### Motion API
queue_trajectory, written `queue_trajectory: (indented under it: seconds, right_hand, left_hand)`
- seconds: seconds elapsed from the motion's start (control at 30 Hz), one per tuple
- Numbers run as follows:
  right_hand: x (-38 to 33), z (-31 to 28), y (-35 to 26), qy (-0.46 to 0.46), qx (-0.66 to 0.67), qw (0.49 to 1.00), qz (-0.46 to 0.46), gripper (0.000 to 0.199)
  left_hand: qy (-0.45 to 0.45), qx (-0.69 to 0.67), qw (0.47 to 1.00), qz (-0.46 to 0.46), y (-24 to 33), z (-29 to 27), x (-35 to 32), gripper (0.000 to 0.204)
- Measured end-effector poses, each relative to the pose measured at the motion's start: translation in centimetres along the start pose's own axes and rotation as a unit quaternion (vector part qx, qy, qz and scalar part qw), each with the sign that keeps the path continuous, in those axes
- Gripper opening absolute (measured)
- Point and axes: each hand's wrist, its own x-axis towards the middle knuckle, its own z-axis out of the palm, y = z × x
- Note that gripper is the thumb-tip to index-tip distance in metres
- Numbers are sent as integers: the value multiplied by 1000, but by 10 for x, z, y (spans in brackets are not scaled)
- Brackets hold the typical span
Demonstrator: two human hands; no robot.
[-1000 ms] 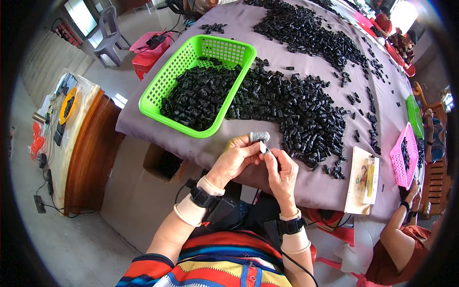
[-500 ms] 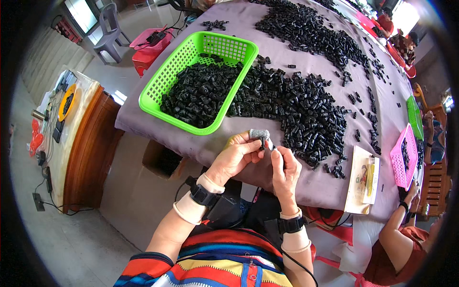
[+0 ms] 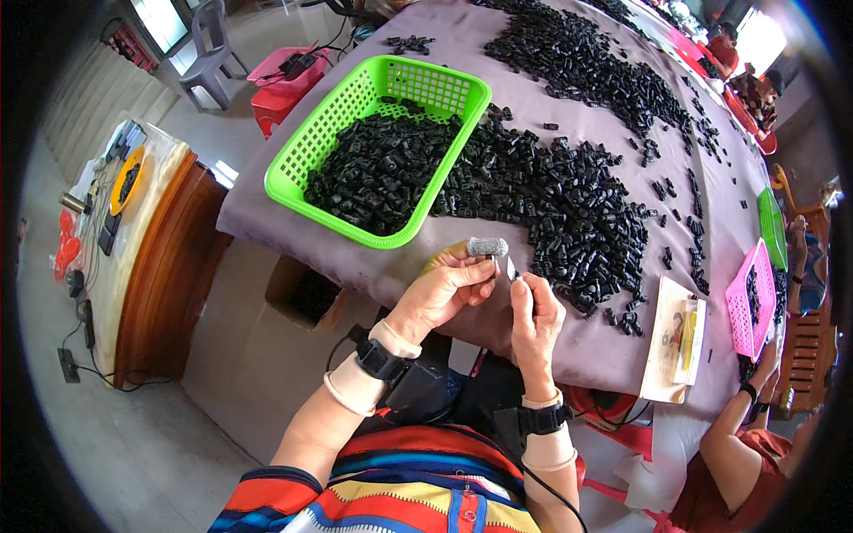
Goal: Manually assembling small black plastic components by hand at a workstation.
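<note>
Hovering just off the near edge of the counter, the two hands meet over the person's lap in the head view. The left hand is curled, its thumb wearing a grey textured fingertip cover, and it pinches a small dark part at the fingertips. The right hand is closed too, its fingertips gripping a small thin piece that sits just beside the part, at its 4 o'clock; whether the two bits touch cannot be told at this size. Both wrists carry black bands, with pale cuffs next to them.

Beyond the hands, at about 12 o'clock, a broad heap of small black parts spreads over the purple cloth covering the counter. A green plastic basket lies at 10 o'clock from the hands, partly filled with the same black parts, its near rim close to the counter's edge. At 3 o'clock from the hands a flat pale card with a yellowish item rests on the cloth, and past it a pink basket holds a few dark pieces. A second person's arm reaches up toward that pink basket from 4 o'clock. Off to 9 o'clock stands a wooden side table with cables and a yellow tape roll on top.
</note>
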Motion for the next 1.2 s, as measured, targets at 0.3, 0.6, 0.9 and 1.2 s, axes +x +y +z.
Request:
queue_trajectory:
  seconds: [0.3, 0.6, 0.9, 1.2]
  right_hand:
    - [0, 0, 0, 2, -12, 1000, 6, 12]
    - [0, 0, 0, 5, -14, 1000, 10, 13]
    - [0, 0, 1, -14, -20, 1000, -5, 13]
    - [0, 0, 1, -9, -26, 1000, 7, 14]
  left_hand:
    - [5, 11, 1000, -21, 2, 4, -1, 17]
    - [4, 9, 1000, -27, 4, 2, -2, 16]
    - [23, 5, 999, -35, 3, 3, -1, 11]
    - [22, 19, 999, -44, -1, 0, 1, 11]
